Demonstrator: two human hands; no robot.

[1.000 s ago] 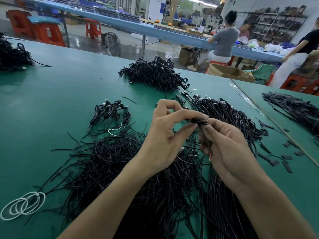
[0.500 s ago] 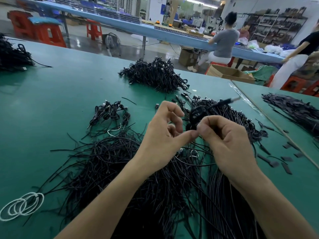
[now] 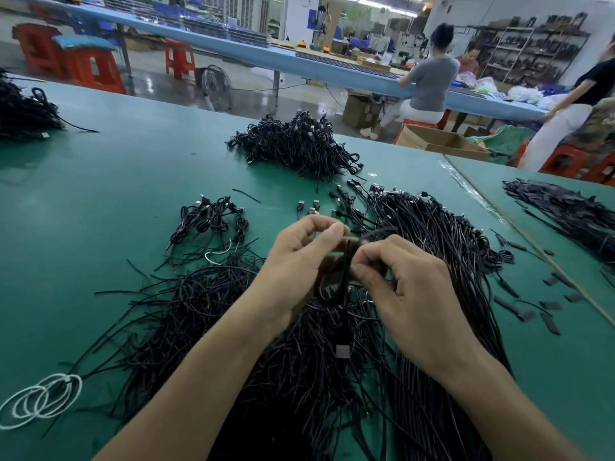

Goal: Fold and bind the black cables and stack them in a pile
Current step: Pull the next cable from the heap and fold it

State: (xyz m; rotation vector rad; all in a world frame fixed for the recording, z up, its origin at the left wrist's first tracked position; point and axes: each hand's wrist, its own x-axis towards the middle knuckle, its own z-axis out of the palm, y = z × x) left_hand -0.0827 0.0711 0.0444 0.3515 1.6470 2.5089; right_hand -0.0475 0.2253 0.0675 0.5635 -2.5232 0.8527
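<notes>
Above the green table [image 3: 126, 181], my left hand [image 3: 299, 261] and my right hand [image 3: 406, 287] meet and together pinch one folded black cable [image 3: 346, 261], blurred by motion. Its plug end [image 3: 342, 351] dangles below the hands. A small group of bound cables [image 3: 209, 221] lies to the left. Farther back sits a larger pile of bound cables [image 3: 296, 144]. Loose black ties [image 3: 199, 311] spread under my left forearm. Straight unbound cables [image 3: 432, 234] lie under and beyond my right hand.
White wire loops [image 3: 40, 400] rest at the table's near left. Another black heap [image 3: 23, 111] sits far left. Small black scraps [image 3: 525, 311] dot the right side near a seam, with more black strips [image 3: 565, 211] beyond. People work at a blue bench [image 3: 332, 71] behind.
The cable loop that stuck up above my right hand has come down between both hands. The hands now sit closer together and lower, and the plug end hangs beneath them.
</notes>
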